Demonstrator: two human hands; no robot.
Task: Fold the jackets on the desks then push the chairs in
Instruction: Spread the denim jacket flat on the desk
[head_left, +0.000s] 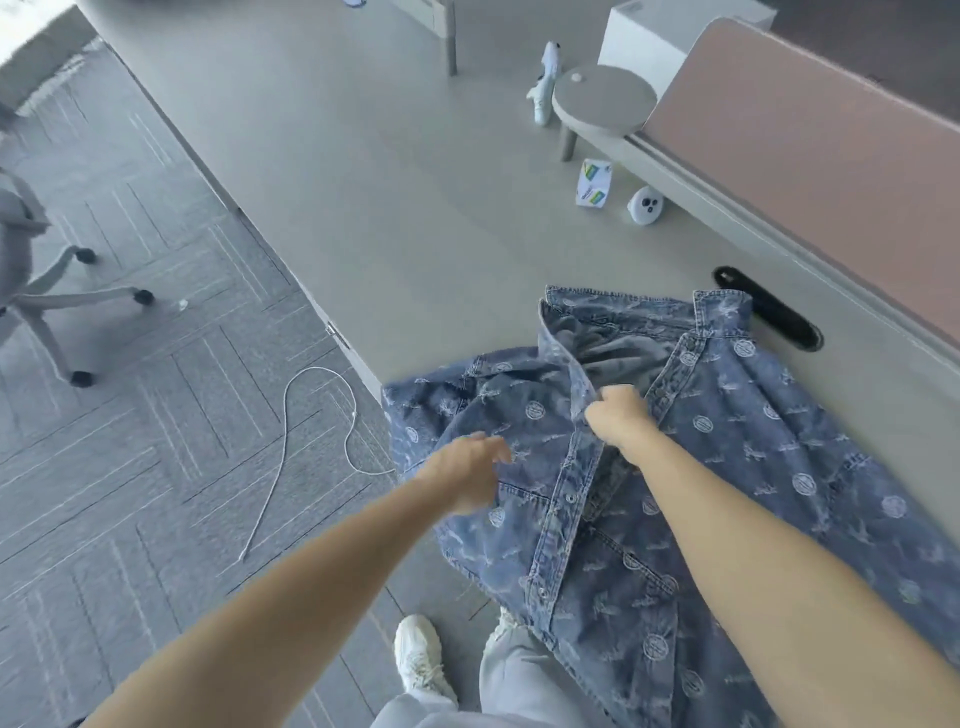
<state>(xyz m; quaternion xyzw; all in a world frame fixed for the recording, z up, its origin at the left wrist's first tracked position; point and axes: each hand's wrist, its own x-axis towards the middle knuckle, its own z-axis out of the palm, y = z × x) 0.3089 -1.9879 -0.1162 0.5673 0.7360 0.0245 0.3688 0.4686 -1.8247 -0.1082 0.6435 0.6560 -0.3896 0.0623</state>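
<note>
Jacket: the denim jacket (727, 467) is lying front-up at the desk's (389, 182) near edge, with the collar toward the far side and the hem hanging over the edge by my legs.
Right hand: my right hand (621, 418) is pinching the button placket just below the collar, fingers curled on the cloth.
Left hand: my left hand (467, 473) is hovering over the left front panel, fingers relaxed and gripping nothing. It's blurred, so I can't tell if it's touching.
Risk: the overhanging hem is dragging. If I'm tugging the placket with nothing pinning the cloth, the jacket may be sliding off the near edge.
Around: a black cable slot (769, 314) is sitting just beside the collar. A small box (594, 183) and a round white device (644, 204) are sitting near the far edge.
In the way: the chair (31, 270) is standing well apart from the desk, and a white cable (291, 447) is lying on the floor between, likely snagging the casters.
</note>
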